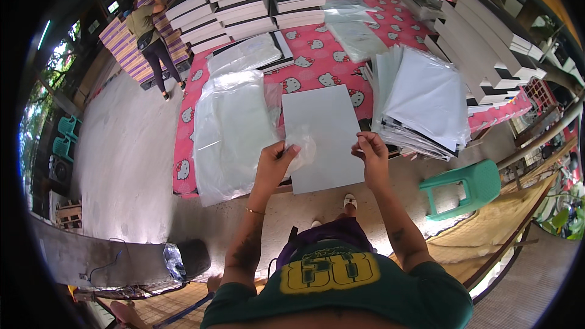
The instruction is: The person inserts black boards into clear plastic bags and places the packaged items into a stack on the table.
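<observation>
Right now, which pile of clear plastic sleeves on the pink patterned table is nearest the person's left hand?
The large translucent pile at the table's front-left corner, beside the left hand; the other clear plastic piles lie farther back or to the right.

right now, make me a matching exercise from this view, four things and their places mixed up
1. flat pale-grey rectangular sheet
2. green plastic stool
3. thin gold-coloured bracelet
4. pink cartoon-print tablecloth

a. around the left forearm
b. under the piled clear plastic sleeves
c. between left hand and right hand
d. on the floor

Pairs: 1-c, 2-d, 3-a, 4-b
</observation>
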The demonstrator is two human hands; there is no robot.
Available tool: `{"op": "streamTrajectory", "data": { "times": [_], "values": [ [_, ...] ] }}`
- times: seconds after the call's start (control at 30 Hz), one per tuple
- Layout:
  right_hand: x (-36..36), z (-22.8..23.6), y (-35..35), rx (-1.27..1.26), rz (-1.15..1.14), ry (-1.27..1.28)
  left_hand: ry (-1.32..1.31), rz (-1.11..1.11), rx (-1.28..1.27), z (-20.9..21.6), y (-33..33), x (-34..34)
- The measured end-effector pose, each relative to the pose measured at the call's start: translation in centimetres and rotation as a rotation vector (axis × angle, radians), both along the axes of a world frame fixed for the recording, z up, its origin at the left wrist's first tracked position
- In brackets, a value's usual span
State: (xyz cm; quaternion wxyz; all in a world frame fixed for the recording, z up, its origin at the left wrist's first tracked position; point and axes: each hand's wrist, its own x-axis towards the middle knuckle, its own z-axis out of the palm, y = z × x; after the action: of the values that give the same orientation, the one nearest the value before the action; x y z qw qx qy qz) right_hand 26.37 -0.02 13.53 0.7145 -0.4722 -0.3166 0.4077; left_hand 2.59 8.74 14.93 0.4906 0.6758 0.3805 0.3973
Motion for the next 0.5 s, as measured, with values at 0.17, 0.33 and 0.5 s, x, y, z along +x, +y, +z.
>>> {"op": "streamTrajectory", "data": {
  "times": [0.17,0.33,0.5],
  "values": [
    [-4.2,2.5,-1.8,-0.070,0.389,-0.220,-0.122,0.015,0.044,1.4,-1.8,2.7],
    [-3.9,2.4,0.1,0.004,0.205,-0.285,0.226,-0.111,0.125,3.5,-3.4,2.8],
    [-2.7,1.8,0.7,0.022,0.313,-0.157,0.057,-0.121,0.341,3.5,-3.4,3.0]
  ]
}}
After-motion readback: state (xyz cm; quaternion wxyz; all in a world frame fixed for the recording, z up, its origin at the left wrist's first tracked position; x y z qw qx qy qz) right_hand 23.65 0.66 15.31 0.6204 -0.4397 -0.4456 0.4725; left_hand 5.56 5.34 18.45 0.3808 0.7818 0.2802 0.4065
